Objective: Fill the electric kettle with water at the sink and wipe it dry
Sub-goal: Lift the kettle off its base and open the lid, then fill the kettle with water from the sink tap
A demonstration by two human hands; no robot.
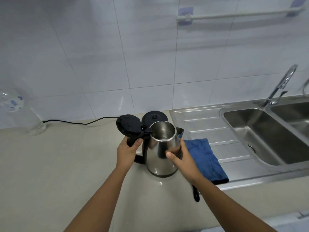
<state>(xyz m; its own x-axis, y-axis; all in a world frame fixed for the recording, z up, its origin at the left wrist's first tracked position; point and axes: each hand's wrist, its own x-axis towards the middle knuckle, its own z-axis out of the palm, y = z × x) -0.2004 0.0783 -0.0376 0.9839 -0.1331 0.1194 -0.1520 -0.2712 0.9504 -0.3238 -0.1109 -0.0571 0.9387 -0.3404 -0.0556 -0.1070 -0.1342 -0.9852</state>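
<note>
A stainless steel electric kettle (158, 163) stands upright on the beige counter, its black lid (128, 126) flipped open to the left. My left hand (127, 151) grips its black handle. My right hand (180, 154) wraps around the steel body on the right side, thumb in front. The kettle's inside looks shiny; I cannot tell how much water it holds. Its black power base (154, 116) sits just behind it. A folded blue cloth (204, 158) lies to the right of the kettle, on the drainboard. The steel sink (267, 136) with its faucet (280, 84) is at the right.
A black cord (75, 122) runs from the base along the wall to the left. A clear plastic bottle (18, 113) stands at the far left. A towel rail (237, 15) is on the tiled wall. A second basin (294, 114) lies further right. A small black loop (196, 193) lies under my right forearm.
</note>
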